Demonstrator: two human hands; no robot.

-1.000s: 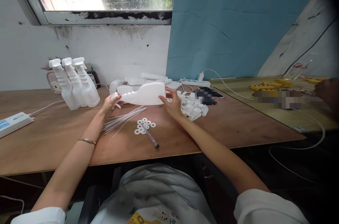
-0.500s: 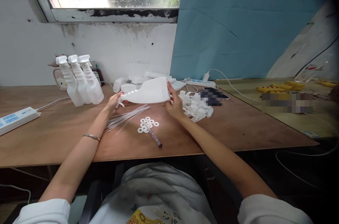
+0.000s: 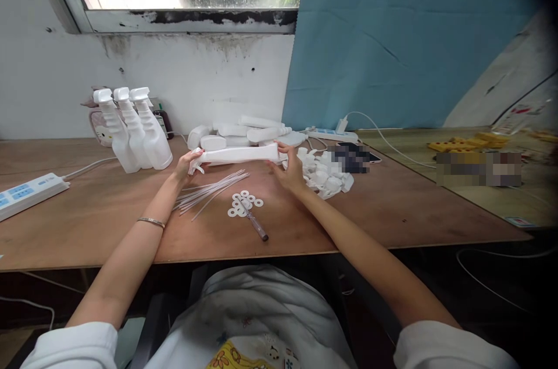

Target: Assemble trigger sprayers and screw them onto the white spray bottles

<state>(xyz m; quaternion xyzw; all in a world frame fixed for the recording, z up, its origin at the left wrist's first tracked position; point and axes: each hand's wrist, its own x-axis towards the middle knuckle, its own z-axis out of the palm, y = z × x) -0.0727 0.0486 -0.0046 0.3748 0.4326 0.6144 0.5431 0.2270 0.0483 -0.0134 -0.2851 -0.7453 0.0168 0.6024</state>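
1. Centrally: white trigger-spray bottle (image 3: 242,154), held level above table (image 3: 331,224).
2. Left hand (image 3: 186,165): gripping trigger head (image 3: 198,165); right hand (image 3: 291,168): pinching base (image 3: 276,152).
3. Far left: dark bottle (image 3: 168,125), label (image 3: 161,118) too small to read.

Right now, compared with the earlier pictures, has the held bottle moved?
Yes: judged against the bottle heap behind, the upper edge of the held bottle has dropped, because the bottle rolled from broad face to narrow side.
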